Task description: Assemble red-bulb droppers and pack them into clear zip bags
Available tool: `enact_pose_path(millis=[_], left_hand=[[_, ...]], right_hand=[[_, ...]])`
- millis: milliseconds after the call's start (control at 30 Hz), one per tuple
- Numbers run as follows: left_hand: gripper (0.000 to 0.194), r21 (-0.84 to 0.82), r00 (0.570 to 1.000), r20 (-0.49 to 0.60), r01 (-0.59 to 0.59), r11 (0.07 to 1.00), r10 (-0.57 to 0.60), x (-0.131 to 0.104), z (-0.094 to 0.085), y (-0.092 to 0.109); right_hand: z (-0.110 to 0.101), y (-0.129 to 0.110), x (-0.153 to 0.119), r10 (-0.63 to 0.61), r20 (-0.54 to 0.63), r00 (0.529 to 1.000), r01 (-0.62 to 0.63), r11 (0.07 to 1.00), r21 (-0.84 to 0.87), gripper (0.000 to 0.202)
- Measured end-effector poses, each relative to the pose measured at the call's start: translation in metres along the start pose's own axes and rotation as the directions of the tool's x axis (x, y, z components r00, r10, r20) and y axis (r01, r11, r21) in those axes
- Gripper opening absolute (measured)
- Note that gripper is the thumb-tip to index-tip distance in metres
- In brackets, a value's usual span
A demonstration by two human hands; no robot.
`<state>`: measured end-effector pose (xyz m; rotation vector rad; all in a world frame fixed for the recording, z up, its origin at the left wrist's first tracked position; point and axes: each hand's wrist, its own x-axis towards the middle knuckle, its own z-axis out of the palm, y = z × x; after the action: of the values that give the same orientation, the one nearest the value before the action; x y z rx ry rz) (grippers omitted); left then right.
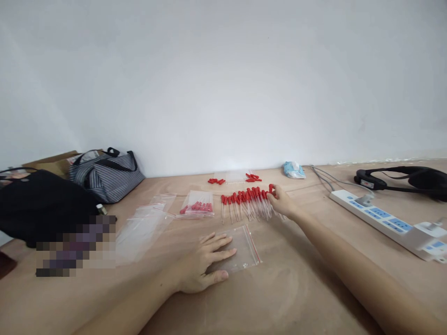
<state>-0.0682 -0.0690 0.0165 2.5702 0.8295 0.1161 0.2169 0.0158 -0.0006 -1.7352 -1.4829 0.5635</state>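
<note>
My left hand [206, 263] lies flat with spread fingers on a clear zip-lock bag [240, 251] with a red strip along its right edge. Beyond it, a row of glass droppers with red rubber bulbs [244, 197] lies side by side, tips towards me. At the row's right end my right hand [279, 200] pinches a dropper by its red bulb [271, 188]. The fingers hide part of that dropper's tube. Left of the row, a zip-lock bag holding red-bulbed droppers [197, 204] lies flat.
More clear bags [143, 230] lie at left, near a striped bag [108, 179] and a black bag [45, 200]. Loose red bulbs [253, 177] sit by the wall. A tissue pack [294, 170], a power strip [377, 216] and a black headset [401, 179] are at right.
</note>
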Motion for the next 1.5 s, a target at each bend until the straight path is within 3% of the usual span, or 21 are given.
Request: enact_pose_path(millis=[100,200,300,500,633,700,767,900,1033,1267,1500], left_hand=[[0.048,-0.004,1.000,0.004,-0.016,1.000,0.016,0.001,-0.001,0.000],[0.048,0.012,1.000,0.013,-0.016,1.000,0.016,0.002,-0.001,0.000],[0.048,0.027,0.999,0.024,-0.026,0.999,0.025,0.004,-0.002,0.001],[0.048,0.025,1.000,0.029,-0.011,1.000,0.010,0.007,-0.001,-0.001],[0.048,-0.033,0.998,-0.021,0.052,0.998,-0.053,0.008,0.002,-0.002],[0.050,-0.043,0.994,-0.054,0.096,0.994,-0.099,0.008,0.004,-0.002],[0.052,-0.044,0.991,-0.073,0.105,0.994,-0.108,0.008,0.005,-0.002],[0.050,-0.054,0.993,-0.080,0.084,0.995,-0.088,0.009,0.006,-0.001],[0.049,-0.067,0.993,-0.081,0.080,0.995,-0.085,0.009,0.006,-0.003],[0.052,-0.086,0.992,-0.105,0.062,0.994,-0.071,0.013,0.009,-0.003],[0.049,-0.125,0.992,-0.126,-0.008,0.992,-0.008,0.016,0.013,0.003]], right_hand=[[0.006,0.002,-0.030,-0.109,0.074,0.991,0.071,0.916,0.394,0.048],[0.017,0.007,-0.056,-0.133,0.034,0.991,0.085,0.788,0.610,0.051],[0.026,0.009,-0.067,-0.098,0.021,0.995,0.057,0.723,0.688,0.054],[0.033,0.003,-0.071,-0.078,0.047,0.996,0.019,0.680,0.733,0.057],[0.031,0.003,-0.076,-0.022,0.148,0.989,-0.103,0.620,0.777,0.055],[0.029,0.003,-0.079,-0.012,0.222,0.975,-0.170,0.608,0.776,0.054],[0.026,0.004,-0.081,-0.056,0.288,0.956,-0.182,0.656,0.732,0.050],[0.019,0.005,-0.082,-0.221,0.373,0.901,-0.039,0.815,0.578,0.037],[0.017,0.006,-0.082,-0.287,0.428,0.857,0.038,0.863,0.504,0.032],[0.024,0.003,-0.084,-0.447,0.300,0.843,0.322,0.865,0.384,0.023],[0.029,-0.003,-0.089,-0.498,0.362,0.788,0.430,0.866,0.257,0.022]])
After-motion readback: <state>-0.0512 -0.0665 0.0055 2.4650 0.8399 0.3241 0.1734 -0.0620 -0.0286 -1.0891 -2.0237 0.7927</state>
